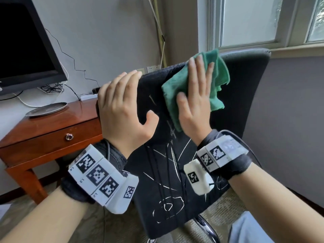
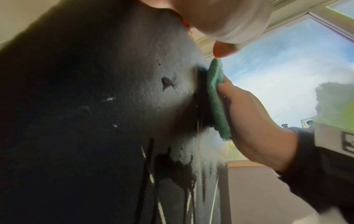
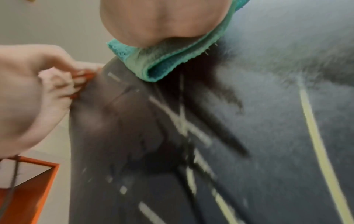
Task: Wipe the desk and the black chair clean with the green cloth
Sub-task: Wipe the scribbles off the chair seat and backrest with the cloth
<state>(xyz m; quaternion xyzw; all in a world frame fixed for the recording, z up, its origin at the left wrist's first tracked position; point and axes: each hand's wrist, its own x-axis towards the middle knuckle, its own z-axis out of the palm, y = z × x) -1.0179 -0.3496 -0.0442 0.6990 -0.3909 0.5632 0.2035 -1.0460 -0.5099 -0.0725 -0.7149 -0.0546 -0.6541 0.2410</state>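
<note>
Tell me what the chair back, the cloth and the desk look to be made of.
Black chair back: apparently leather or vinyl, with a fine pebbled grain, dull sheen and pale scratch lines. Green cloth: soft looped pile with stitched edges, likely microfibre or terry. Desk: reddish wood or veneer with a glossy varnish.

Dark wrist wraps [image 1: 114, 155] under white blocks [image 1: 98, 174] of black-and-white square codes (thin cables trailing)

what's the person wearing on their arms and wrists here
Both forearms are bare, with no sleeves. The left hand and right hand each have a dark fabric wrist wrap carrying white blocky modules printed with black-and-white square markers. Thin dark cables run from both wrist units.
</note>
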